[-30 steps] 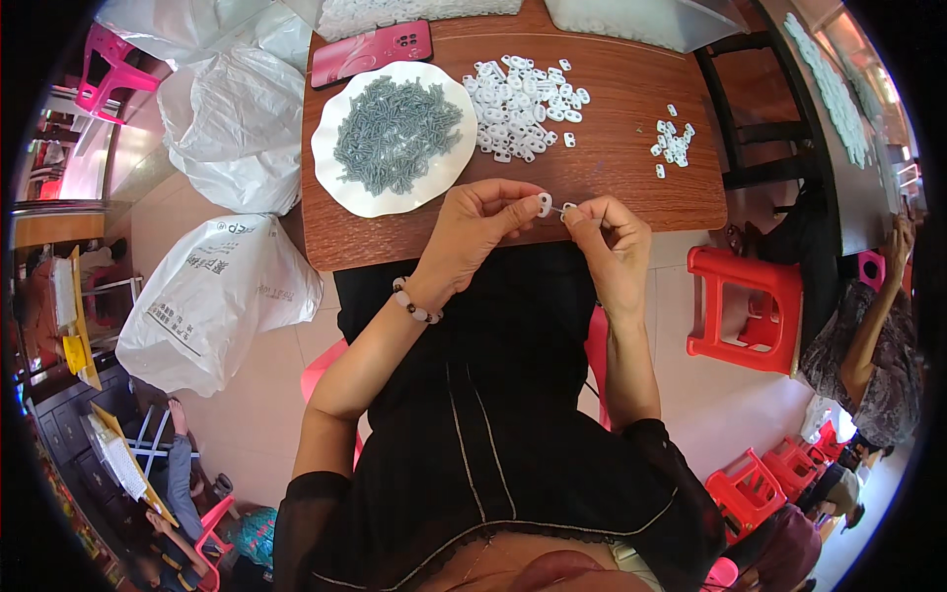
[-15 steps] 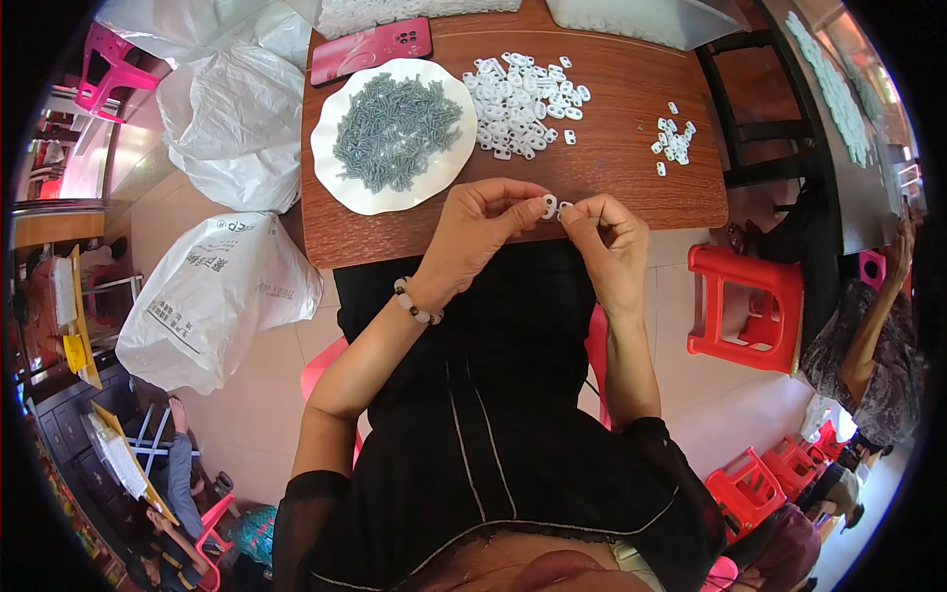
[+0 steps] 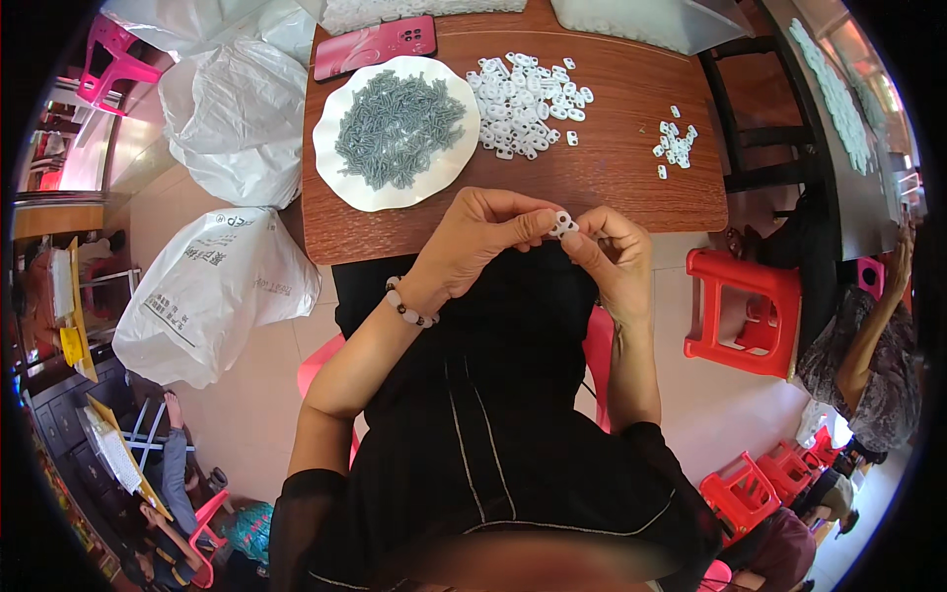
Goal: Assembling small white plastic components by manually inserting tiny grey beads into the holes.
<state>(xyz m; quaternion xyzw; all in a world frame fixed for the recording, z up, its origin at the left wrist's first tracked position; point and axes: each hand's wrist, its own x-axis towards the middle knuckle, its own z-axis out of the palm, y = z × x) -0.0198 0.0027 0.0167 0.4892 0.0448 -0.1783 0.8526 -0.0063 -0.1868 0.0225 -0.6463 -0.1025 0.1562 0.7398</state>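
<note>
At the near edge of the brown table (image 3: pixel 612 187), my left hand (image 3: pixel 483 242) pinches a small white plastic piece with holes (image 3: pixel 562 219) between thumb and fingers. Right beside it my right hand (image 3: pixel 614 261) is closed in a pinch, its fingertips against a second small white piece, mostly hidden by them. The two pieces touch or nearly touch; I cannot tell whether they are joined. Beyond my hands lie a heap of the same white pieces (image 3: pixel 518 104) and a scalloped white plate (image 3: pixel 340 173) full of short grey pins (image 3: pixel 400 128).
A smaller group of white pieces (image 3: pixel 676 148) lies at the table's right. A pink phone (image 3: pixel 375 47) rests behind the plate. White plastic bags (image 3: pixel 217 296) stand on the floor at left, a red stool (image 3: pixel 745 311) at right. Other people sit farther off.
Both hands have dropped slightly toward me. The white pieces, visibly apart before, are now brought together and tilted between my fingertips.
</note>
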